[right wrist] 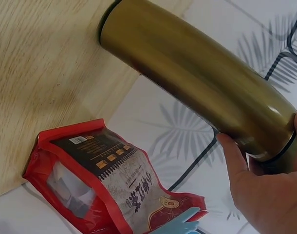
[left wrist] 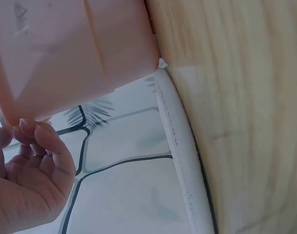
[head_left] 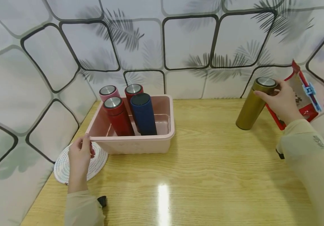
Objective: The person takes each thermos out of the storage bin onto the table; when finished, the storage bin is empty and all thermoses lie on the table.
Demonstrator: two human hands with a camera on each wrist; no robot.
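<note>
My right hand [head_left: 282, 100] grips a gold thermos flask [head_left: 250, 105] around its upper end, just below the silver-topped lid. The flask's base is at the table's surface; whether it touches cannot be told. At the left, my left hand [head_left: 80, 153] pinches the near-left corner of a pink plastic bin [head_left: 139, 147] by its rim, seen from below in the left wrist view. Inside the bin stand a pink flask [head_left: 108, 91], a red flask [head_left: 118, 117], another red flask [head_left: 134, 91] and a dark blue flask [head_left: 144, 114].
A red food pouch [head_left: 306, 100] with a blue clip [head_left: 309, 90] stands behind the right hand. Under the left hand lies a round woven mat [head_left: 63, 166], partly below the bin's corner. Patterned fabric [head_left: 190, 40] borders the wooden table [head_left: 195, 175] at the back and sides.
</note>
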